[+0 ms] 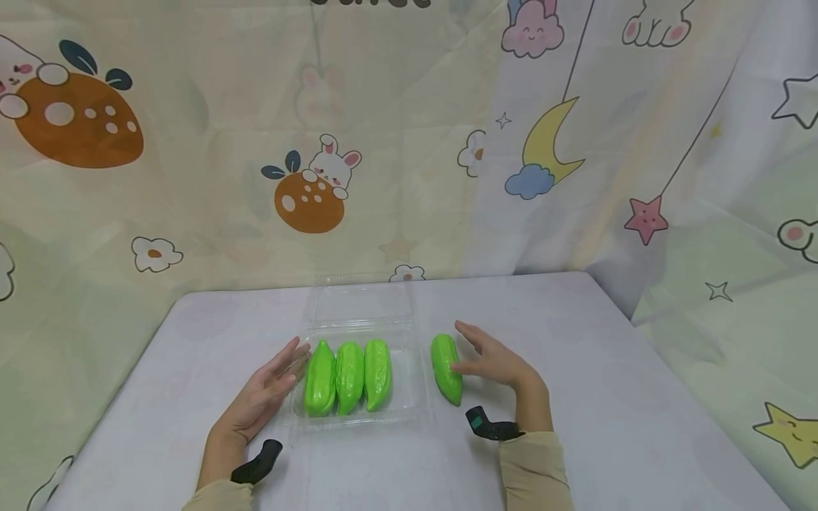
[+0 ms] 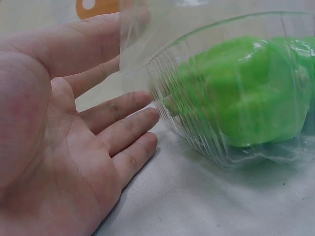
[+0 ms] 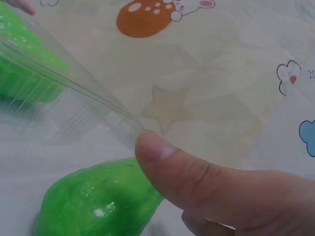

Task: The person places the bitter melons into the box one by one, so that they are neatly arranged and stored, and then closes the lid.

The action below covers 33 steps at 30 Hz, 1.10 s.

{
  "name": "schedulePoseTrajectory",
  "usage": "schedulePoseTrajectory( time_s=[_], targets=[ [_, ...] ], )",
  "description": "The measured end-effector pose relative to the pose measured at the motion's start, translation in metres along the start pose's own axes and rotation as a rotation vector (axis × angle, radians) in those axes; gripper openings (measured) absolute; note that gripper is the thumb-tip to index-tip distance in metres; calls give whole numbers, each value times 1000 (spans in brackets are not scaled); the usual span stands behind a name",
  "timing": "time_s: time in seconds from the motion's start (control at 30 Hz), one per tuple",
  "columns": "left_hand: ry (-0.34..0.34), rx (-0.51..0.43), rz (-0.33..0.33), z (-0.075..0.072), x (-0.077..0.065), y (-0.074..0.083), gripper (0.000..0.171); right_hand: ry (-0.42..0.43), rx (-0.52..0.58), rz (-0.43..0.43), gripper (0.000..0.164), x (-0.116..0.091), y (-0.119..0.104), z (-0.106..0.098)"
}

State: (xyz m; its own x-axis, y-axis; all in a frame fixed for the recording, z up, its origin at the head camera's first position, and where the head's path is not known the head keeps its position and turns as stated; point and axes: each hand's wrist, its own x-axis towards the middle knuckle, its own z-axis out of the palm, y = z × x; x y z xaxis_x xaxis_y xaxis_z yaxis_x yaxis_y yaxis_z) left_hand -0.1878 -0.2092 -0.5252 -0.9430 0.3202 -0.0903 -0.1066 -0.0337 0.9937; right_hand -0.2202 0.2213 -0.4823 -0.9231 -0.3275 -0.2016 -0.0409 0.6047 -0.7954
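A clear plastic clamshell box (image 1: pixel 404 376) lies on the table with its lid (image 1: pixel 361 305) folded back. Three glossy green pepper-shaped pieces (image 1: pixel 349 376) lie side by side in its left part; their exact kind is unclear. My left hand (image 1: pixel 260 394) is at the box's left side, its fingers loosely extended and fingertips at the ribbed wall (image 2: pixel 172 103). To the right of the box, a similar green piece (image 1: pixel 445 365) lies on the table. My right hand (image 1: pixel 501 362) is beside that piece, thumb at its right edge and fingers stretched past it, not gripping.
The white table (image 1: pixel 607 426) has its far edge against a hanging cloth (image 1: pixel 396 177) printed with cartoon rabbits, stars and a moon. Black bands (image 1: pixel 258 461) with small devices sit on both wrists.
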Motion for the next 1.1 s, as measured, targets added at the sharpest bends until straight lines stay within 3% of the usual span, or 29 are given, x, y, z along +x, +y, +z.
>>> schedulePoseTrajectory(
  time_s=[0.3, 1.1],
  targets=[
    [2, 1, -2, 1, 0, 1, 67, -45, -14, -29, 104, 6, 12, 5],
    [-2, 3, -13, 0, 0, 0, 68, -128, -56, -89, 111, 6, 1, 9]
  ],
)
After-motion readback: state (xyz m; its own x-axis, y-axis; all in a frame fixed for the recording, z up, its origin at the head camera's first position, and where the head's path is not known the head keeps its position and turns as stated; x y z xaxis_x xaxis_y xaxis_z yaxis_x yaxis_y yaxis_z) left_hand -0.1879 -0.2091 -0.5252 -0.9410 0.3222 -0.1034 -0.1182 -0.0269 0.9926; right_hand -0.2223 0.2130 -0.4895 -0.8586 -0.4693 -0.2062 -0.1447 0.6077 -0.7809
